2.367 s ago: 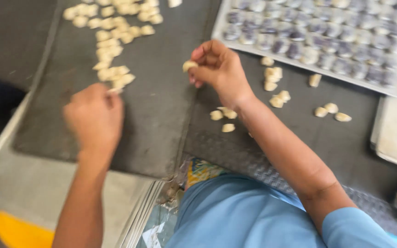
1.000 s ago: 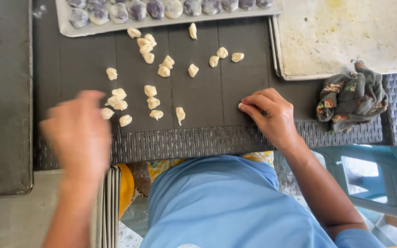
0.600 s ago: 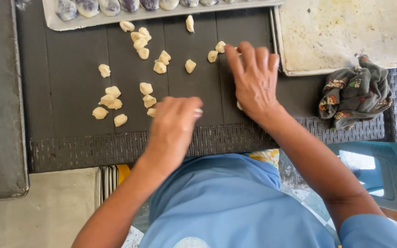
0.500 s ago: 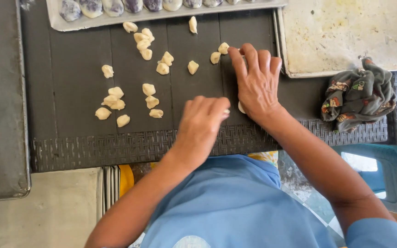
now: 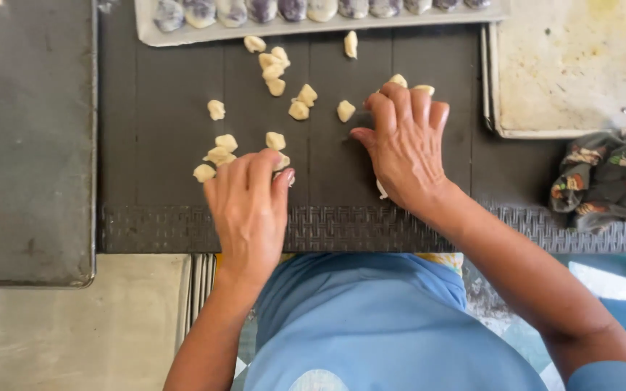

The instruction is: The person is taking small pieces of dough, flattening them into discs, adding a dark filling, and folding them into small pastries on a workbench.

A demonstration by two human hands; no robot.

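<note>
Several small pale dough pieces [image 5: 275, 72] lie scattered on a dark slatted board [image 5: 161, 152]. My left hand [image 5: 249, 210] rests palm down on the board, its fingertips touching the pieces near the board's middle [image 5: 220, 154]. My right hand [image 5: 407, 148] also lies flat, palm down, to the right, with its fingers slightly spread. Its fingertips reach two dough pieces [image 5: 423, 89], and a white bit [image 5: 382, 190] peeks out from under the heel of the palm. Neither hand grips anything that I can see.
A light tray [image 5: 327, 25] with purple and pale rounds runs along the far edge. A floured metal baking tray [image 5: 574, 65] sits at the far right, a crumpled patterned cloth [image 5: 606, 177] below it. A dark flat sheet [image 5: 27, 145] lies left.
The view swung from the left sheet to the board. My left hand came in from the left to the middle pieces. My right hand moved forward and flattened beside it.
</note>
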